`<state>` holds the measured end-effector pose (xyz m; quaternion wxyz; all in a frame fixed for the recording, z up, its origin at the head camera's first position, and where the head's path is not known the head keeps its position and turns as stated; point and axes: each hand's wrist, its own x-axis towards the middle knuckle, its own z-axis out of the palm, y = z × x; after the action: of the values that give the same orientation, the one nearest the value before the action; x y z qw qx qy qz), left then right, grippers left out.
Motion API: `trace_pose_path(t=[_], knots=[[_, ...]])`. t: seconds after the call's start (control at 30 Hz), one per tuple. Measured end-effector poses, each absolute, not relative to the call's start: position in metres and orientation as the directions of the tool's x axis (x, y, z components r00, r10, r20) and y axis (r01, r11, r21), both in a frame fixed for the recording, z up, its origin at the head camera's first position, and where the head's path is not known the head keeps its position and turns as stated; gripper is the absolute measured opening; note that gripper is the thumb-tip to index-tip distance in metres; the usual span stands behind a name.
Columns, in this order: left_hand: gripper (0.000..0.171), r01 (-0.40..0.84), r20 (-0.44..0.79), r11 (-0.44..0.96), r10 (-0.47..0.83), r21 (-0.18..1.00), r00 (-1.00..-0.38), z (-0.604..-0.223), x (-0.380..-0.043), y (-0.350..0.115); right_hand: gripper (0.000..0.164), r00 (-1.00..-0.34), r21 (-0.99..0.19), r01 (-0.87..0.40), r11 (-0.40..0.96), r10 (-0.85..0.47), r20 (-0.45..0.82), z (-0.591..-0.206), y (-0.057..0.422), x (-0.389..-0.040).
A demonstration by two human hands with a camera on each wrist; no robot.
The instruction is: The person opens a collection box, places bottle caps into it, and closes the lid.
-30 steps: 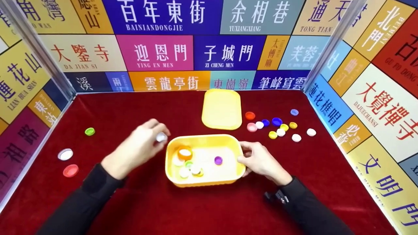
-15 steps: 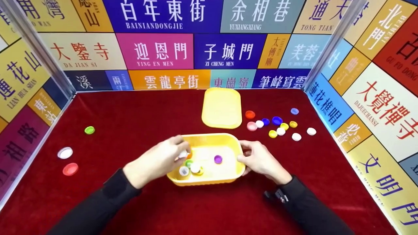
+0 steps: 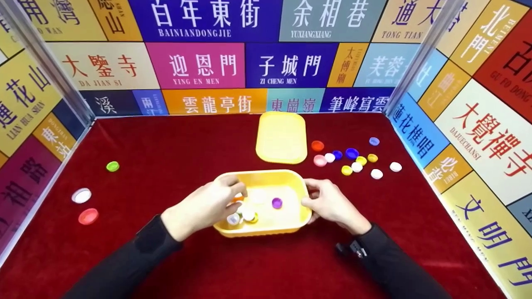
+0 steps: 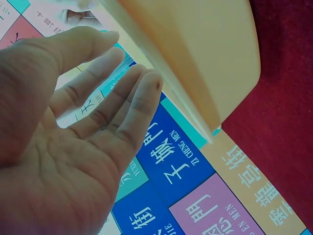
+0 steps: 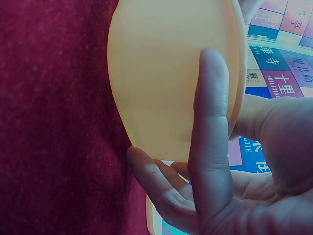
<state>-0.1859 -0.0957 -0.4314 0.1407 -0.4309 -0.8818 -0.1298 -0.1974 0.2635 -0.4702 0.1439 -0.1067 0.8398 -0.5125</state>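
Note:
A yellow plastic box (image 3: 266,233) stands on the red cloth in the middle of the head view. Inside are a purple bottle cap (image 3: 277,203), white caps (image 3: 248,214) and a yellow cap (image 3: 253,218), with an orange cap partly hidden by fingers. My left hand (image 3: 210,203) hangs over the box's left side. In the left wrist view this hand (image 4: 88,112) has loosely bent fingers with nothing between them, beside the box wall (image 4: 210,49). My right hand (image 3: 332,203) grips the right end by the rim; the right wrist view shows its fingers (image 5: 211,122) along the outer wall.
A yellow lid (image 3: 282,138) lies behind the box. Several caps, including a dark blue cap (image 3: 352,153) and a red cap (image 3: 317,145), are scattered at the right. On the left lie a green cap (image 3: 112,166), a white cap (image 3: 81,195) and a pinkish-red cap (image 3: 88,216).
My left hand carried a whitish cap rightward from beside the box to over its left side and let it go. The right hand has kept its grip on the rim.

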Motion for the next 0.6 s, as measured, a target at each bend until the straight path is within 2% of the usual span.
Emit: trace_pose_path(t=[0.3,0.6], knots=[[0.017,0.772,0.363,0.623,0.696,0.123,-0.620,-0.429,-0.186,-0.103,0.061,-0.936,-0.896,-0.024,0.442,-0.324,-0.135,-0.469,0.263,-0.198],[0.020,0.703,0.386,0.693,0.611,0.162,-0.691,-0.429,-0.197,-0.120,0.061,-0.940,-0.891,-0.025,0.453,-0.313,-0.133,-0.471,0.263,-0.199]])
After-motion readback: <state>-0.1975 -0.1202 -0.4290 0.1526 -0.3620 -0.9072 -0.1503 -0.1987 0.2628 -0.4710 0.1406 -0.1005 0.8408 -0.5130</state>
